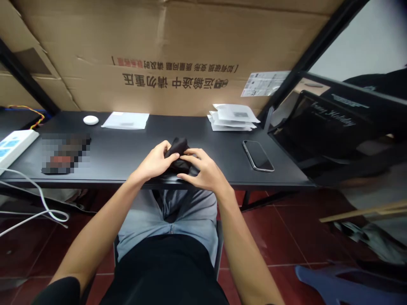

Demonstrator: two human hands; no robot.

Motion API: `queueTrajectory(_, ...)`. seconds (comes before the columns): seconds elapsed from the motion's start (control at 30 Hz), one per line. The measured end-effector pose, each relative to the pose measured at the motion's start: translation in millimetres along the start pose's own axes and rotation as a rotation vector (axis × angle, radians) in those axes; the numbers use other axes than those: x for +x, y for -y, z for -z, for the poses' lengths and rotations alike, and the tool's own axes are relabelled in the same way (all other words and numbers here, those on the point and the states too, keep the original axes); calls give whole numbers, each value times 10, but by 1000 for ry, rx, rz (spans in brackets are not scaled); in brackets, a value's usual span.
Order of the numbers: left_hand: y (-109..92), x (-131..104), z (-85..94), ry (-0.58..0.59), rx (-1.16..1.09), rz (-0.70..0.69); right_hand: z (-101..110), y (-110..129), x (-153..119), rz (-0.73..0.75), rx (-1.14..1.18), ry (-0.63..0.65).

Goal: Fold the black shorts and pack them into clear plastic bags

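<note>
A bunched-up piece of soft black fabric (pixel 179 146) sits between my hands near the front edge of the desk. My left hand (pixel 156 160) is closed on its left side, with the thumb laid across the front. From the right, my right hand (pixel 203 167) has its curled fingers on the fabric, and its thumb reaches in lower down. The folds and my fingers hide part of the fabric, so I cannot tell what item it is or whether anything lies inside.
On the black desk (pixel 127 152), a phone (pixel 258 156) lies to the right, before stacked white packets (pixel 235 116). Another white packet (pixel 125 120) and a white oval object (pixel 90 120) lie at back left. A power strip (pixel 14 146) stands far left; cardboard (pixel 178 38) walls the back.
</note>
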State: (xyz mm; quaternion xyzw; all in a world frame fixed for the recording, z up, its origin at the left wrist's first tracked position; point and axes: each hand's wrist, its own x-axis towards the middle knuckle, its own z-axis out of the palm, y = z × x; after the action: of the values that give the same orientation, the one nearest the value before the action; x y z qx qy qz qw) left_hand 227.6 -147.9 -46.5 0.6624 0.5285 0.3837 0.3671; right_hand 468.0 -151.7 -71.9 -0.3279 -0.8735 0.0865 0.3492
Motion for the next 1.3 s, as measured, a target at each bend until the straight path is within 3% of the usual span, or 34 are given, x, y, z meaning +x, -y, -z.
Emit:
queueTrajectory(0.13, -34, 12, -38, 151, -493, 172, -10, 45, 69, 94, -106, -12)
queueTrajectory(0.23, -44, 128, 113, 202, -431, 160, -14, -17, 94, 147, -124, -19)
queueTrajectory(0.3, 12, 316, 395, 141, -291, 127, -19, -101, 82, 136, -118, -22)
queueTrajectory(0.33, 67, 439, 584, 40, -196, 98, -23, -144, 70, 118, -114, -22)
queueTrajectory(0.4, 229, 709, 1002, -260, 389, -47, -37, -210, 43, 73, -104, -18)
queueTrajectory(0.43, 326, 838, 1201, -311, 626, -48, -45, -227, 32, 47, -95, -16)
queueTrajectory(0.5, 522, 1042, 1510, -224, 915, 62, -60, -230, 18, -9, -63, -1)
queueTrajectory(0.57, 682, 1140, 1654, -110, 1015, 166, -68, -205, 20, -66, -19, 27)
queueTrajectory(0.63, 774, 1130, 1643, -61, 1030, 202, -68, -173, 34, -109, 5, 57)
queueTrajectory(0.73, 774, 971, 1458, -42, 1050, 167, -57, -133, 63, -169, -14, 68)
queueTrajectory(0.87, 611, 663, 1178, 16, 1070, -39, -51, -100, 78, -231, -47, 73)
queueTrajectory(1.0, 463, 434, 1037, 73, 926, -173, -60, -111, 69, -225, -68, 37)
queueTrajectory(1.13, 417, 321, 934, 134, 738, -262, -26, -153, 72, -268, -1, -119)
queueTrajectory(1.23, 445, 247, 813, 196, 717, -347, 16, -200, 86, -361, 72, -367)
queueTrajectory(1.3, 487, 199, 739, 172, 791, -326, 29, -243, 96, -416, 120, -525)
